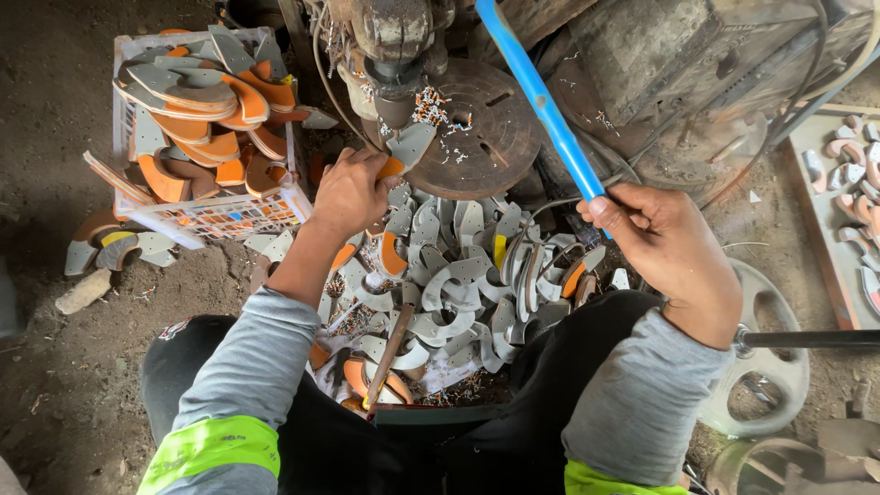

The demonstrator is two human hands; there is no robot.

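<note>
My left hand [350,191] grips a curved grey and orange piece [408,147] and holds it under the head of a rusty press machine [394,37], beside its round metal table [481,128]. My right hand [665,246] is closed around a blue lever handle [541,101] that slants up to the left. Between my knees lies a heap of similar grey and orange curved pieces [449,284], with a wooden-handled tool [390,348] resting on it.
A white plastic crate [229,215] heaped with orange and grey pieces stands at the left. More pieces lie on a board [848,183] at the right. A metal wheel on a rod [770,344] sits by my right knee. The ground is dirt.
</note>
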